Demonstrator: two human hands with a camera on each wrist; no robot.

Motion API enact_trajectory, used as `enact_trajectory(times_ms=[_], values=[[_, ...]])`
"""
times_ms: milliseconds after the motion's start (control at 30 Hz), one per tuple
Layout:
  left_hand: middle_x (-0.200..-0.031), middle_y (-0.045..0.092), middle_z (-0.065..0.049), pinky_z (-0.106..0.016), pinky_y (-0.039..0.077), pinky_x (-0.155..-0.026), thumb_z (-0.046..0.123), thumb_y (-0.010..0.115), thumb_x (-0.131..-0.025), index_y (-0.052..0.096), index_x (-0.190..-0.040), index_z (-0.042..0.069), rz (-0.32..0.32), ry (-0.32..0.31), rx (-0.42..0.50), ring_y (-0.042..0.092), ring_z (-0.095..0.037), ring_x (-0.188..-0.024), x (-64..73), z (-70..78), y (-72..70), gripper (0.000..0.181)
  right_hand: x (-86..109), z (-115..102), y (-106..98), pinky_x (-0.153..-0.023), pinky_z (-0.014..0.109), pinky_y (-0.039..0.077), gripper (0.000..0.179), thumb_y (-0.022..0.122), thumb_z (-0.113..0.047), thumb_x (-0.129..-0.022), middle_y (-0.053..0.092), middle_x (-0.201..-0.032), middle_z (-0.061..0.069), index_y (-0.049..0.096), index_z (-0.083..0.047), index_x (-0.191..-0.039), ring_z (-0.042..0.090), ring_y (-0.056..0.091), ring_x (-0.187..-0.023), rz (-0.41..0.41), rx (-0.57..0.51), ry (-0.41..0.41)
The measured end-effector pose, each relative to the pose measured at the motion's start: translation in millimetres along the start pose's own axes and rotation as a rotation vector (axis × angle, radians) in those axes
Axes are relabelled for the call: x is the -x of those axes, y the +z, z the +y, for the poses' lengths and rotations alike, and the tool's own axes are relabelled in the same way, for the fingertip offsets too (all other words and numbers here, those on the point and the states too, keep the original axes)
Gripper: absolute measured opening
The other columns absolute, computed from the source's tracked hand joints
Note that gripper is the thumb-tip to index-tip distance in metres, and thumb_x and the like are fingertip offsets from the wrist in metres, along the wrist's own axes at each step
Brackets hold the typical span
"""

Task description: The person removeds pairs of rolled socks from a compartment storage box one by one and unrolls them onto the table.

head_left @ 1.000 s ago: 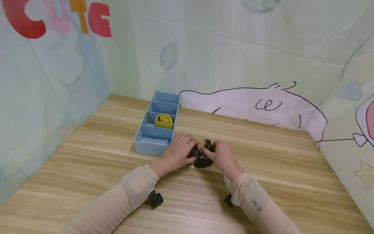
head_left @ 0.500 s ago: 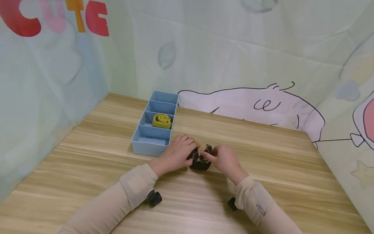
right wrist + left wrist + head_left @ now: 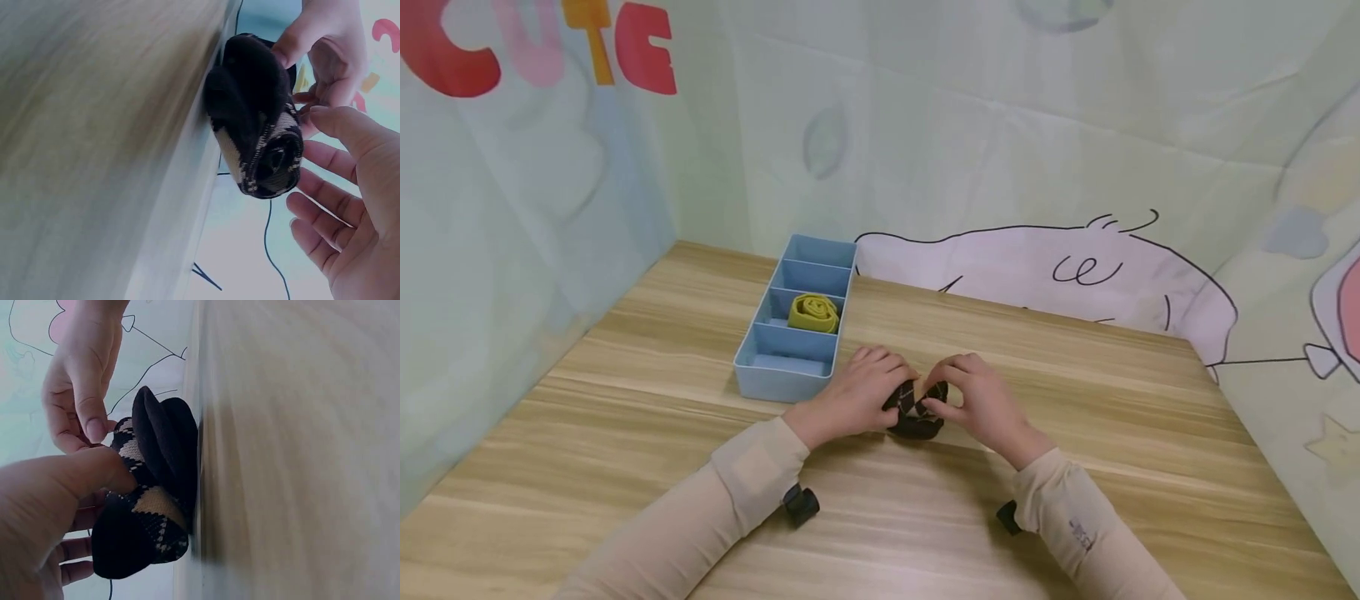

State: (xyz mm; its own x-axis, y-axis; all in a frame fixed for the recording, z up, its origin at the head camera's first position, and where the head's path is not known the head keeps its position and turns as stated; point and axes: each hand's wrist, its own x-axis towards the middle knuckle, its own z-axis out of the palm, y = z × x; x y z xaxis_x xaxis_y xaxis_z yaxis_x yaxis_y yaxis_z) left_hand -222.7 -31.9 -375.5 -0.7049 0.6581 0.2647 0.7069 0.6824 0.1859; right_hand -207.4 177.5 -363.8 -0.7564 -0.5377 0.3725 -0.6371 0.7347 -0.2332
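Room: blue box (image 3: 781, 387) at left on bench (image 3: 1097, 442), its near-right edge closely neighboured by left hand (image 3: 859, 392); bench continued right of right hand (image 3: 988, 408) to printed backdrop (image 3: 1045, 167).
Left fingers: argyle roll (image 3: 916, 410) held against thumb.
Argyle roll: rested on bench between hands; black/tan diamonds, black fold, spiral end.
Right fingers: loosely spread beside roll; contact can't be told.
Hidden: left fingertips partly masked by roll; sleeves (image 3: 658, 525) cut off by frame bottom.
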Motion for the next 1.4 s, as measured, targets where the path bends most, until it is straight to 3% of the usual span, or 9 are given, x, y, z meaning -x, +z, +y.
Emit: enact_trajectory(times_ms=[300, 500, 733, 1133, 1400], values=[[-0.118, 0.065, -0.002, -0.044, 0.034, -0.107, 0.032, 0.076, -0.08, 0.063, -0.117, 0.012, -0.009, -0.031, -0.049, 0.053, -0.022, -0.118, -0.9, -2.7, -6.5, 0.044, 1.0, 9.6, 6.1, -0.083, 0.036, 0.049, 0.019, 0.077, -0.026, -0.08, 0.069, -0.097, 0.001, 0.069, -0.014, -0.091, 0.019, 0.058, -0.092, 0.045, -0.014, -0.045], [-0.12, 0.065, -0.002, -0.043, 0.035, -0.107, 0.035, 0.078, -0.078, 0.062, -0.119, 0.012, -0.029, 0.017, -0.099, 0.054, -0.023, -0.119, -0.1, -3.1, -7.9, 0.049, 4.9, 13.1, 7.5, -0.082, 0.036, 0.05, 0.025, 0.079, -0.03, -0.077, 0.071, -0.095, 0.0, 0.071, -0.013, -0.092, 0.019, 0.06, -0.09, 0.021, -0.029, -0.014], [-0.117, 0.066, -0.003, -0.042, 0.036, -0.106, 0.029, 0.077, -0.077, 0.064, -0.114, 0.013, -0.048, 0.048, -0.125, 0.054, -0.023, -0.116, 2.6, -5.8, -10.7, 0.042, 6.9, 11.9, 9.9, -0.086, 0.035, 0.05, 0.03, 0.08, -0.037, -0.075, 0.071, -0.096, -0.002, 0.072, -0.015, -0.094, 0.018, 0.063, -0.094, 0.011, -0.002, -0.06], [-0.115, 0.066, -0.001, -0.042, 0.034, -0.108, 0.028, 0.075, -0.077, 0.065, -0.11, 0.013, -0.109, 0.072, -0.101, 0.054, -0.022, -0.116, 8.2, -14.2, -22.3, 0.038, 4.8, 1.4, 11.9, -0.088, 0.034, 0.051, 0.035, 0.079, -0.038, -0.075, 0.07, -0.102, 0.001, 0.071, -0.013, -0.098, 0.019, 0.062, -0.098, -0.018, 0.017, -0.107], [-0.112, 0.067, -0.001, -0.041, 0.035, -0.106, 0.025, 0.074, -0.076, 0.065, -0.108, 0.013, -0.099, 0.094, -0.055, 0.054, -0.022, -0.113, 11.8, -19.6, -20.8, 0.035, 4.2, -4.7, 19.8, -0.087, 0.034, 0.051, 0.036, 0.081, -0.037, -0.073, 0.068, -0.103, 0.001, 0.069, -0.013, -0.097, 0.019, 0.061, -0.098, 0.012, 0.061, -0.151]])
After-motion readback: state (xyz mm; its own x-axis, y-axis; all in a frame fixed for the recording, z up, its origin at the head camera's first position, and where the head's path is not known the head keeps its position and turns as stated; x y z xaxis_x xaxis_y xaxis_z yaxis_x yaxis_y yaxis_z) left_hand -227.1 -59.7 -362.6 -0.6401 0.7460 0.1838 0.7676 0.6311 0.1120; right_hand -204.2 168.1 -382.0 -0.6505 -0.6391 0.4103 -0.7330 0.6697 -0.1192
